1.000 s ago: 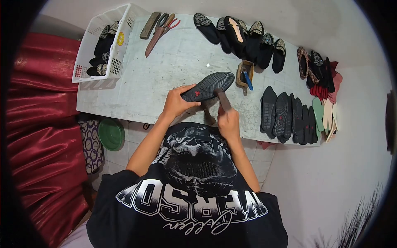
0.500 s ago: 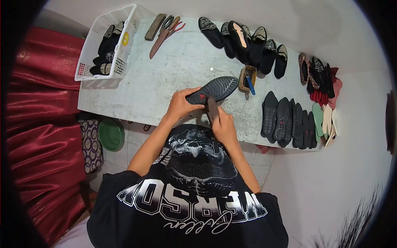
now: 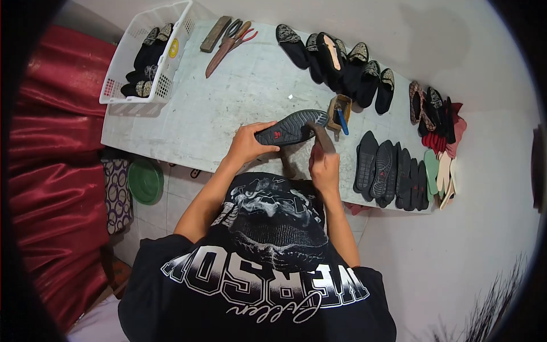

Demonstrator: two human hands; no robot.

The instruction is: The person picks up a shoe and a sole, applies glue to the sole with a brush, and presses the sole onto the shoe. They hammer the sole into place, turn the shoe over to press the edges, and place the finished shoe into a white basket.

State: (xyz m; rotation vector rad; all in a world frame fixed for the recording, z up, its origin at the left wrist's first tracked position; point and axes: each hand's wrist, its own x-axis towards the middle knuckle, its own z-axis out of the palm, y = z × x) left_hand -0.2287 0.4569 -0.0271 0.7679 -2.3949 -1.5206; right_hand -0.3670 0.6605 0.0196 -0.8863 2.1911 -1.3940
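Note:
A black shoe (image 3: 292,129) is turned sole up over the near edge of the table, its ridged sole marked with a small red logo. My left hand (image 3: 249,141) grips one end of it, thumb along the near side and fingers over the far side. In my right hand (image 3: 325,169) is a hammer (image 3: 323,138), its dark head over the sole's other end. Below the shoe, a brownish post-like piece (image 3: 288,164) partly shows between my hands.
To the right lie several black soles (image 3: 383,171) and pale and green insoles (image 3: 432,171). Behind the shoe is a small box (image 3: 333,121) with a blue-handled tool (image 3: 342,120). Slippers (image 3: 329,57) line the wall. Pliers (image 3: 244,37) and a white basket (image 3: 181,54) are at back left.
My right hand and the hammer have moved right along the sole, from its middle to the far right end. The left hand keeps its grip on the shoe.

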